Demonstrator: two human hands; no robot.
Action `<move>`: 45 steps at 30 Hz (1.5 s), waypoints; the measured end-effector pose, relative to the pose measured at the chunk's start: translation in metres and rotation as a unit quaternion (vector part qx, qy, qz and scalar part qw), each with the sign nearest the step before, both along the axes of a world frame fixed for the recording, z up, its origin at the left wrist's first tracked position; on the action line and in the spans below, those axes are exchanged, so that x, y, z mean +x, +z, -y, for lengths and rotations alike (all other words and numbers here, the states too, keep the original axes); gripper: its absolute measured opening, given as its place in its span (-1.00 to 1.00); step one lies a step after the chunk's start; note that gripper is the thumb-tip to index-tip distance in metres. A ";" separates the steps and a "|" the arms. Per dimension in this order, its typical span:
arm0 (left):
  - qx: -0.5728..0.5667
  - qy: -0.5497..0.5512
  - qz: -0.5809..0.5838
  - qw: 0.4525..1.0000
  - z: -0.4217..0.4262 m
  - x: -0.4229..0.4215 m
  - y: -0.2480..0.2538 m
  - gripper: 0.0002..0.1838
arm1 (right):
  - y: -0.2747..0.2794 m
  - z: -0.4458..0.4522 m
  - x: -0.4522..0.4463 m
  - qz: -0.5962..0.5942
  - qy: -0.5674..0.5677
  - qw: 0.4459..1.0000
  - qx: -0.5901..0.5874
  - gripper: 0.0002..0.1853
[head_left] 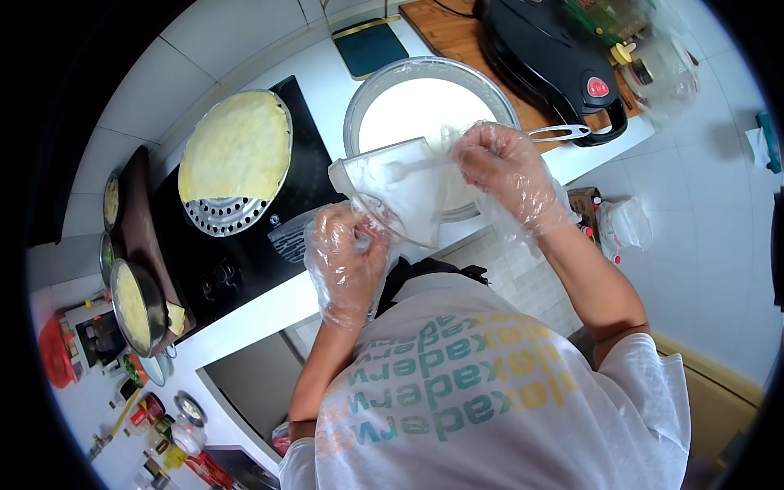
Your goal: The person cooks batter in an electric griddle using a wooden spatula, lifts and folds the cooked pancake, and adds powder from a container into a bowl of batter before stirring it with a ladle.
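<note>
A translucent white plastic container is tilted on its side by the near edge of a large metal basin of white liquid. Clear plastic gloves cover both hands. My left hand is closed on the container's near left side, its fingertips partly hidden by crinkled film. Pinched in my right hand is a pale, thin spatula-like tool, whose blurred end lies over the container. To the left, a stack of yellow flat pancakes rests on a perforated metal plate.
Under the plate is a black glass cooktop. A black electric griddle stands on a wooden board at the back right, with a metal handle nearby. Farther left sits a pan of yellow food. The counter's front edge runs before me.
</note>
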State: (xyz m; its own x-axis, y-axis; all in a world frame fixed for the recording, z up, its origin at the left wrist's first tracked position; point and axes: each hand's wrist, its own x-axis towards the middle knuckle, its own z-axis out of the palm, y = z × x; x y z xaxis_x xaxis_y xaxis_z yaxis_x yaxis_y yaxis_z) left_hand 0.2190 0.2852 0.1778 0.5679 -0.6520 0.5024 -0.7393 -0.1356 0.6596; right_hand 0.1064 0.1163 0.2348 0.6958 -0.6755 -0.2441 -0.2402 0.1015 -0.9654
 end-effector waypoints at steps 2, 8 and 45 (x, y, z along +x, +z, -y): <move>-0.001 0.012 -0.006 1.000 0.000 -0.001 0.000 -0.65 | 0.000 0.003 -0.001 -0.001 -0.012 0.999 0.037 -0.88; -0.001 0.060 0.019 0.998 -0.005 0.000 0.002 -0.65 | 0.009 0.021 -0.012 0.002 -0.070 0.997 0.042 -0.87; -0.015 0.049 0.017 0.999 -0.018 -0.024 -0.005 -0.64 | 0.002 -0.018 -0.003 0.049 0.114 0.975 -0.184 -0.93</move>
